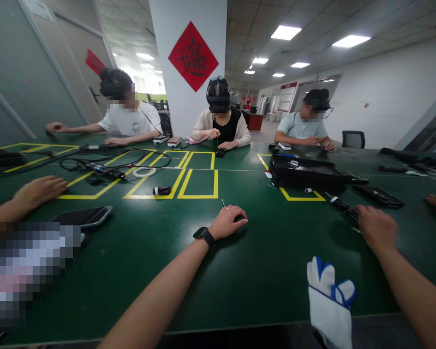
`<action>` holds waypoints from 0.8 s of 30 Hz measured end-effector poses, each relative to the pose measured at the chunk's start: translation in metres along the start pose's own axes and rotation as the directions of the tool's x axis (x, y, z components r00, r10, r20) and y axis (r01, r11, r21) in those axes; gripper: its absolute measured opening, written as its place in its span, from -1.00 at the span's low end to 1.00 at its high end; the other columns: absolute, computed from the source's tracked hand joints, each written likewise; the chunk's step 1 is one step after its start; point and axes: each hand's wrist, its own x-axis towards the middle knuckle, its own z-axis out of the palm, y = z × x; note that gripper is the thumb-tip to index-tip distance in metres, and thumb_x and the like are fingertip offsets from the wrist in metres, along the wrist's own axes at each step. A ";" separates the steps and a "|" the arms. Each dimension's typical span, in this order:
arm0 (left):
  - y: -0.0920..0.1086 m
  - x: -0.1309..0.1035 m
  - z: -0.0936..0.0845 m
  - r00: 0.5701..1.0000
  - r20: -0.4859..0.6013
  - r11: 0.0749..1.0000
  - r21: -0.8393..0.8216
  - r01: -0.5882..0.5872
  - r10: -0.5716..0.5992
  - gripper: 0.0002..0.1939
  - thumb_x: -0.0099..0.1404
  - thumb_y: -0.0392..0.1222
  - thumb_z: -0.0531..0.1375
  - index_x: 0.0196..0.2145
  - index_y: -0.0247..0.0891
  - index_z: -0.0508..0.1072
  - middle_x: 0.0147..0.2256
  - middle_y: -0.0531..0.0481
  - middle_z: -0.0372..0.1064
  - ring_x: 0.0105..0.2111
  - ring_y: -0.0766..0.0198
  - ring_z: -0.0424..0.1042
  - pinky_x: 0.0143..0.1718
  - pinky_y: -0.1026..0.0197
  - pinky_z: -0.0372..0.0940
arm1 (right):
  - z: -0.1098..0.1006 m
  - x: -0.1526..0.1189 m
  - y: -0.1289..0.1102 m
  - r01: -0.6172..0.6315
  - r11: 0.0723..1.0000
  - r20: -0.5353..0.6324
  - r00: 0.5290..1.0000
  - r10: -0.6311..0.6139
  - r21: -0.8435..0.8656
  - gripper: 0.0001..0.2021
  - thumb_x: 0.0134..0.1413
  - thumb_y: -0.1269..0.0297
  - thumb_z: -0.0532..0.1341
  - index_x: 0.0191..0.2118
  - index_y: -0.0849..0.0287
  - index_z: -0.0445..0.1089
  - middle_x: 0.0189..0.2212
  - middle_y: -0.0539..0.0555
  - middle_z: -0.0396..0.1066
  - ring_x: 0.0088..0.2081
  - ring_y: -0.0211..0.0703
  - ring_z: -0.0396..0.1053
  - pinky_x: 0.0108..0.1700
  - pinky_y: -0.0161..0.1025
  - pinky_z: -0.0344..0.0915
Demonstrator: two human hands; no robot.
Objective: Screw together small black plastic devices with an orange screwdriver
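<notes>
One thin rod [223, 203] sticks up beyond the left hand [228, 222], which I see curled palm-down on the green tabletop [265, 286]; whether its fingers grip anything, I can't tell. At my right, the right hand [378, 225] bends over the near end of a slim black tool [340, 202], near the long black case [303, 177]; its fingertips are hidden, so I can't confirm a pinch. I'd judge the work early or between steps: rod and tool remain well apart, and no finished result shows by either hand.
</notes>
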 end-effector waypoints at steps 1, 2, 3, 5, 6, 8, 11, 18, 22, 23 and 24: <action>0.000 0.000 0.000 1.000 0.003 1.000 -0.001 0.004 -0.004 -0.74 0.24 -0.02 0.00 -0.25 -0.17 0.39 -0.18 0.03 0.34 -0.14 0.24 0.25 -0.05 0.13 0.10 | 0.001 0.000 0.001 0.022 1.000 -0.001 1.000 -0.022 -0.004 -0.66 0.12 0.34 -0.15 -0.13 0.11 0.31 -0.27 0.30 0.27 -0.26 0.12 0.19 -0.34 -0.07 0.03; 0.000 0.000 0.000 1.000 0.007 1.000 -0.002 0.008 -0.008 -0.74 0.24 -0.02 0.01 -0.25 -0.17 0.39 -0.17 0.03 0.34 -0.14 0.24 0.25 -0.05 0.13 0.09 | 0.003 0.000 0.002 0.041 0.999 0.002 0.999 -0.041 -0.008 -0.66 0.12 0.35 -0.15 -0.14 0.11 0.31 -0.27 0.30 0.27 -0.26 0.12 0.19 -0.33 -0.07 0.04; 0.001 0.000 0.000 1.000 0.010 1.000 -0.003 0.012 -0.012 -0.74 0.23 -0.03 0.01 -0.25 -0.17 0.39 -0.17 0.03 0.34 -0.13 0.24 0.25 -0.04 0.13 0.09 | 0.005 0.000 0.004 0.054 0.998 0.009 0.999 -0.054 -0.010 -0.67 0.12 0.35 -0.15 -0.16 0.10 0.31 -0.27 0.29 0.27 -0.27 0.11 0.19 -0.34 -0.08 0.04; 0.001 0.000 -0.001 1.000 0.014 1.000 -0.006 0.019 -0.019 -0.75 0.23 -0.03 0.02 -0.25 -0.17 0.39 -0.17 0.03 0.34 -0.13 0.24 0.25 -0.04 0.13 0.09 | 0.008 0.002 0.006 0.059 0.998 0.033 0.998 -0.059 -0.004 -0.70 0.11 0.35 -0.13 -0.18 0.09 0.30 -0.28 0.27 0.26 -0.27 0.09 0.20 -0.35 -0.09 0.06; 0.001 0.000 -0.001 1.000 0.014 1.000 -0.008 0.020 -0.020 -0.74 0.23 -0.03 0.02 -0.25 -0.17 0.39 -0.17 0.03 0.34 -0.13 0.24 0.25 -0.04 0.13 0.09 | 0.010 0.003 0.007 0.048 0.999 0.047 0.998 -0.048 0.006 -0.71 0.11 0.34 -0.12 -0.19 0.08 0.30 -0.29 0.26 0.26 -0.28 0.08 0.21 -0.36 -0.09 0.07; 0.001 0.000 -0.001 1.000 0.010 1.000 -0.015 0.020 -0.020 -0.75 0.22 -0.03 0.02 -0.25 -0.16 0.39 -0.17 0.03 0.34 -0.12 0.23 0.25 -0.04 0.13 0.09 | 0.014 0.005 0.009 0.013 0.999 0.065 0.998 -0.016 0.043 -0.73 0.10 0.31 -0.10 -0.19 0.07 0.30 -0.28 0.25 0.27 -0.29 0.08 0.22 -0.37 -0.08 0.08; 0.002 0.000 -0.002 1.000 0.010 0.999 -0.028 0.024 -0.024 -0.75 0.22 -0.04 0.03 -0.25 -0.17 0.40 -0.17 0.02 0.35 -0.12 0.23 0.25 -0.04 0.12 0.09 | 0.020 0.007 0.012 -0.076 0.989 0.093 0.994 0.065 0.126 -0.73 0.08 0.18 -0.04 -0.17 0.09 0.31 -0.24 0.26 0.27 -0.28 0.09 0.24 -0.39 -0.07 0.11; 0.003 0.001 -0.002 0.999 0.017 0.998 -0.043 0.034 -0.033 -0.76 0.22 -0.05 0.03 -0.25 -0.17 0.40 -0.16 0.01 0.35 -0.11 0.23 0.25 -0.03 0.12 0.08 | 0.032 0.007 0.024 -0.157 0.956 0.152 0.981 0.121 0.248 -0.67 0.00 0.07 0.06 -0.14 0.09 0.30 -0.18 0.24 0.30 -0.25 0.08 0.27 -0.39 -0.11 0.15; 0.001 0.002 0.000 0.999 0.012 0.999 -0.032 0.033 -0.033 -0.76 0.21 -0.04 0.04 -0.26 -0.17 0.40 -0.17 0.02 0.35 -0.13 0.23 0.25 -0.04 0.11 0.08 | 0.038 0.009 0.024 -0.127 0.932 0.139 0.987 0.084 0.339 -0.65 -0.03 0.11 0.10 -0.12 0.16 0.26 -0.17 0.22 0.29 -0.21 0.02 0.27 -0.28 -0.13 0.17; 0.000 0.002 0.000 0.999 0.012 0.999 -0.030 0.033 -0.033 -0.76 0.21 -0.04 0.04 -0.26 -0.18 0.40 -0.17 0.02 0.35 -0.13 0.23 0.25 -0.04 0.11 0.08 | 0.040 0.009 0.024 -0.133 0.924 0.137 0.987 0.090 0.357 -0.62 -0.04 0.11 0.11 -0.09 0.18 0.23 -0.15 0.24 0.27 -0.19 0.02 0.27 -0.26 -0.13 0.18; 0.000 0.002 0.000 0.999 0.012 0.999 -0.029 0.031 -0.031 -0.76 0.22 -0.04 0.04 -0.26 -0.18 0.40 -0.17 0.02 0.35 -0.13 0.23 0.25 -0.04 0.11 0.08 | 0.042 0.009 0.025 -0.144 0.918 0.138 0.985 0.099 0.370 -0.58 -0.04 0.10 0.11 -0.06 0.21 0.20 -0.13 0.26 0.26 -0.17 0.02 0.26 -0.23 -0.13 0.18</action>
